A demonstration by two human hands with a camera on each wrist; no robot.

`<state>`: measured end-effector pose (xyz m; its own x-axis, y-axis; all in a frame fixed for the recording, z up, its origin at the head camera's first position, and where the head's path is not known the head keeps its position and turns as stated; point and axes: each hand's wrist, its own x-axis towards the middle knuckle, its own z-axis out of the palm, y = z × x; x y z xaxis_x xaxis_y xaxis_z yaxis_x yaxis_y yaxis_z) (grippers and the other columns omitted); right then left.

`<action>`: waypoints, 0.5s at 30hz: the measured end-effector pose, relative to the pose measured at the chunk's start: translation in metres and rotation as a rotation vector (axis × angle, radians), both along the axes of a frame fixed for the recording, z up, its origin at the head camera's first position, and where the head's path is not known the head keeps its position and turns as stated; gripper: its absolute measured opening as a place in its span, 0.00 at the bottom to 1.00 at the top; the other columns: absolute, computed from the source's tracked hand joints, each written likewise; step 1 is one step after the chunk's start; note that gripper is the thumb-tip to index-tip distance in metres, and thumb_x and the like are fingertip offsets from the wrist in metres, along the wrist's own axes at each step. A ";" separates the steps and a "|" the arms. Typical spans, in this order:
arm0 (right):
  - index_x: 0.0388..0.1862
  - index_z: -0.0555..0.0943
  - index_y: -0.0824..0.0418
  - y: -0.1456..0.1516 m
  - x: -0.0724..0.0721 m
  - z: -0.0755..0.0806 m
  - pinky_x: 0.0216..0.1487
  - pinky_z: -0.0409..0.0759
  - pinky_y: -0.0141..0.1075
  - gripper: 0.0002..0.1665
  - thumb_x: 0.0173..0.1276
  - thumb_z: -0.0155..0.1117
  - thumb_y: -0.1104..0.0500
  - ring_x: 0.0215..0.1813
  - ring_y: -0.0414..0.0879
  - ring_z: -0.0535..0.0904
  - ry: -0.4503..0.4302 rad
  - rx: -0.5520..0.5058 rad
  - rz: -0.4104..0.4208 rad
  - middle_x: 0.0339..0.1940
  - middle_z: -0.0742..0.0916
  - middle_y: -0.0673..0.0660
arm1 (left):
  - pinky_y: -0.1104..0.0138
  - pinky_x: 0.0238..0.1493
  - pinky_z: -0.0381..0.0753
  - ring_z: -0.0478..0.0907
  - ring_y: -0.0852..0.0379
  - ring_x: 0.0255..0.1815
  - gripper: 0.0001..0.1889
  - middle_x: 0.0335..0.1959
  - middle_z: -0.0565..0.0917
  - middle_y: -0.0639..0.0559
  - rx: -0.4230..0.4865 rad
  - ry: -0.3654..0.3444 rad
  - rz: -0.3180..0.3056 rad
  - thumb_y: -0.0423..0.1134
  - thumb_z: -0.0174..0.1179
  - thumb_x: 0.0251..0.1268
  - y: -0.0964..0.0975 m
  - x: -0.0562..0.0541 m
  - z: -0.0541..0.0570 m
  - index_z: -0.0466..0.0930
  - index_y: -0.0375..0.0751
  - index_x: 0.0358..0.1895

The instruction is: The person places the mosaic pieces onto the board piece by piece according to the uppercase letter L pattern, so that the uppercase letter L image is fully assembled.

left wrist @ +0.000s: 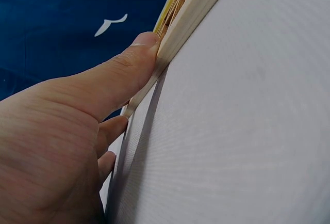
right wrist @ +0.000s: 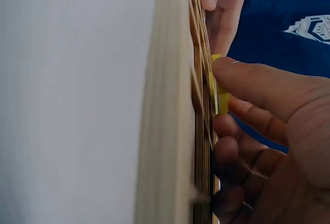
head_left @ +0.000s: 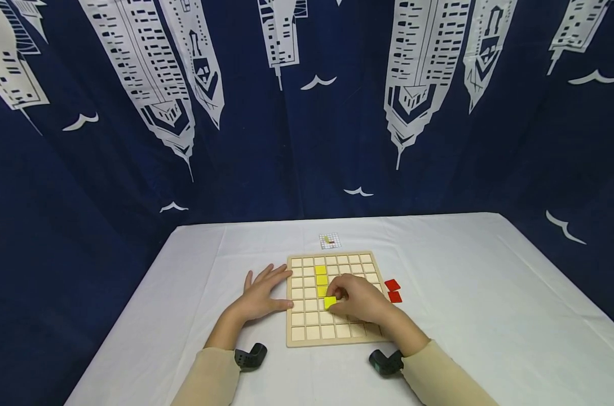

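Note:
A pale wooden grid board (head_left: 307, 334) lies on the table. Three yellow square tiles (head_left: 321, 280) sit in its cells, one below another in a column. My right hand (head_left: 363, 299) pinches another yellow tile (head_left: 330, 303) between thumb and fingers, close over the board just below that column. In the right wrist view the pinched tile (right wrist: 223, 95) stands tilted at the grid's surface. My left hand (head_left: 260, 296) rests at the board's left edge, fingers spread and thumb touching the rim. The left wrist view shows that thumb (left wrist: 135, 61) against the wooden side.
Two red tiles (head_left: 394, 291) lie on the white tablecloth (head_left: 489, 316), right of the board. A small card (head_left: 330, 241) printed with a coloured grid lies beyond the far edge. Behind the table hangs a dark blue curtain (head_left: 296, 169) with white building prints.

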<state>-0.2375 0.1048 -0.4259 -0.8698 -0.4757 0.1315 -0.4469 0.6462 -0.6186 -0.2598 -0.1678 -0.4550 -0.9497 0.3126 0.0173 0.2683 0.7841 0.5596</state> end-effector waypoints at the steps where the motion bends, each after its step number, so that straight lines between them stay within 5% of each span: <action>1: 0.36 0.82 0.55 -0.002 0.000 0.000 0.39 0.74 0.29 0.13 0.54 0.79 0.61 0.36 0.42 0.75 0.011 0.012 -0.006 0.30 0.82 0.48 | 0.36 0.78 0.25 0.45 0.44 0.84 0.42 0.80 0.61 0.52 0.000 0.000 0.000 0.55 0.73 0.53 0.000 0.000 0.000 0.69 0.53 0.73; 15: 0.35 0.83 0.53 -0.011 0.003 -0.004 0.33 0.71 0.28 0.13 0.54 0.79 0.60 0.28 0.37 0.72 0.027 0.034 -0.050 0.24 0.79 0.45 | 0.36 0.78 0.25 0.45 0.44 0.84 0.42 0.80 0.62 0.52 -0.001 0.002 0.004 0.55 0.73 0.53 0.000 0.000 0.000 0.69 0.53 0.73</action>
